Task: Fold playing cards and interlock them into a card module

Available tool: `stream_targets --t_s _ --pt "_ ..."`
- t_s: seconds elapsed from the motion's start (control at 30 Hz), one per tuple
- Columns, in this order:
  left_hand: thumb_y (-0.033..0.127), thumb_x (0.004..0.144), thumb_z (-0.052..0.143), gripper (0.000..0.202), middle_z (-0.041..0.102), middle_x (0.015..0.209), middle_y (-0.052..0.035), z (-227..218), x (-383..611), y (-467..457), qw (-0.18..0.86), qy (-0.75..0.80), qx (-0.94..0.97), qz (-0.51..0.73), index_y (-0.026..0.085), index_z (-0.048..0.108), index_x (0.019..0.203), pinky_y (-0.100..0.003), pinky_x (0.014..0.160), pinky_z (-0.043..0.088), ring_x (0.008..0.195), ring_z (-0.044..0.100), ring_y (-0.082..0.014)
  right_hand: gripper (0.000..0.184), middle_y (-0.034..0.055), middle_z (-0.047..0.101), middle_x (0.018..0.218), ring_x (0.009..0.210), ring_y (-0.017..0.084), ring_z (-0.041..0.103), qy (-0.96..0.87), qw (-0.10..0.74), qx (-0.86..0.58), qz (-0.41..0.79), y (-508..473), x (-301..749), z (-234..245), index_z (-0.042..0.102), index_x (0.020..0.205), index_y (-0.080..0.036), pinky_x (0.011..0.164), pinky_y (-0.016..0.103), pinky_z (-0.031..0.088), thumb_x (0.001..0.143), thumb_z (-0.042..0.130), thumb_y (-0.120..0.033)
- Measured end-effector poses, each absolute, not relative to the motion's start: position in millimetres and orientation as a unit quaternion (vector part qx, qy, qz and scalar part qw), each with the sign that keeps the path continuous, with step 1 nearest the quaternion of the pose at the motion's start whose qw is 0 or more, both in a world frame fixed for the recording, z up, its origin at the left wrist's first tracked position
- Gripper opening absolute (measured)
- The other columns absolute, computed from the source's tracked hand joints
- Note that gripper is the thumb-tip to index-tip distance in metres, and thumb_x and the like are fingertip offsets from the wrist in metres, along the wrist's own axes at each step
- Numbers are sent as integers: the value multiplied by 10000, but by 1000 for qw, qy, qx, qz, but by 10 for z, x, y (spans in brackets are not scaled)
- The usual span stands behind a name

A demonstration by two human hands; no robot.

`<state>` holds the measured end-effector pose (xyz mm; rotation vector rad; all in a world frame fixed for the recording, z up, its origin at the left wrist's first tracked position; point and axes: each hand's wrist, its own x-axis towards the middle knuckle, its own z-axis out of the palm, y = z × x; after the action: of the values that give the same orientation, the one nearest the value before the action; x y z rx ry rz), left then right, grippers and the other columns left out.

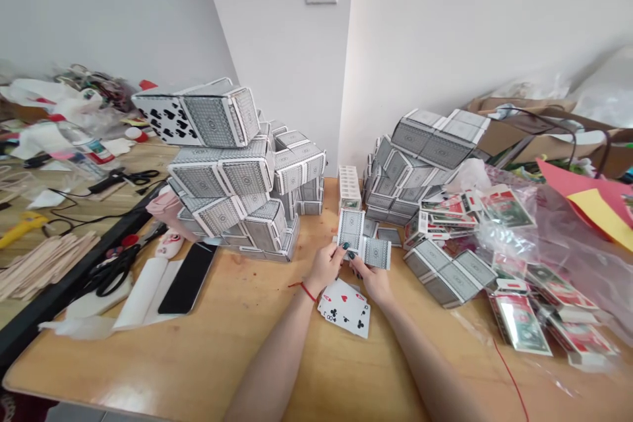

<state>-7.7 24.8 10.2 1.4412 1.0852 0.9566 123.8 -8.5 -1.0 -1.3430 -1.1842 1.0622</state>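
Both hands are close together over the middle of the wooden table. My left hand [327, 268], with a red string at the wrist, pinches a grey-backed playing card [351, 228] held up by its lower edge. Fingers of my right hand [372, 280] are closed at a second grey-backed card [377, 252] lying sideways against the first. Below my wrists sits a loose stack of face-up cards [345, 306], with the ace of hearts and a club card showing. Folded-card blocks [232, 175] are piled at left, and another such pile [420, 158] rises at right.
A joined pair of card blocks [451, 271] and red card boxes [519, 320] lie at right amid plastic wrap. On the left are a phone [188, 277], black scissors [115, 270], wooden sticks [44, 270] and a yellow glue gun [22, 227]. A white box [349, 186] stands behind my hands.
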Motion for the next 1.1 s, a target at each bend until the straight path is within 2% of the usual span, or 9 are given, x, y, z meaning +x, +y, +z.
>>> stream_targets --t_s 0.13,0.17,0.27,0.37,0.57,0.7,0.83,1.0,1.1 --pt "501 751 436 390 387 426 56 128 -117 262 540 468 535 451 175 374 545 -197 381 281 369 373 -69 307 58 595 706 696 218 538 -600 469 -594 260 -30 1306 -49 609 643 -178 619 331 419 628 631 -484" --pt "496 752 436 393 404 436 49 141 -135 267 534 471 528 463 172 381 538 -200 400 302 391 395 -74 290 77 606 796 789 242 532 -626 457 -592 220 -17 1324 -57 627 714 -186 672 354 422 624 647 -461" --pt "455 749 461 390 438 474 31 175 -178 283 498 474 534 492 159 395 504 -206 468 346 475 438 -86 275 95 617 870 909 279 496 -681 406 -590 153 1 1347 -67 645 814 -209 741 401 412 629 662 -411" --pt "421 738 483 349 436 502 34 168 -197 309 491 476 515 516 154 413 525 -206 484 361 499 433 -86 235 79 633 867 899 270 500 -708 372 -584 141 -2 1330 -60 646 882 -223 744 402 414 692 617 -359" --pt "334 677 546 208 479 548 34 116 -226 370 502 493 455 545 139 499 622 -189 490 373 528 452 -82 142 73 642 834 822 242 524 -711 376 -577 139 -5 1335 -49 658 817 -222 693 368 435 766 538 -277" --pt "277 637 547 222 598 743 -12 144 -230 392 576 438 406 559 145 528 814 -222 544 439 641 547 -119 196 53 656 868 826 227 535 -726 370 -562 140 -12 1364 -45 647 905 -235 728 369 436 806 481 -263" --pt "258 625 550 322 625 853 -36 180 -223 420 605 417 386 557 156 507 927 -248 566 470 708 586 -147 267 37 638 996 872 220 523 -749 350 -554 98 -38 1393 -34 614 1007 -246 774 361 427 839 408 -223" --pt "250 636 571 342 624 947 -44 198 -263 456 631 389 370 560 174 522 967 -269 614 494 770 607 -161 341 72 649 928 819 225 514 -774 305 -553 46 -76 1454 -17 600 1029 -203 727 345 435 815 354 -104" --pt "238 655 580 301 624 959 -40 198 -301 465 662 351 362 554 179 543 949 -288 634 506 775 614 -161 351 81 652 900 796 217 517 -775 314 -546 42 -93 1504 -12 601 1025 -189 711 340 441 801 351 -84"
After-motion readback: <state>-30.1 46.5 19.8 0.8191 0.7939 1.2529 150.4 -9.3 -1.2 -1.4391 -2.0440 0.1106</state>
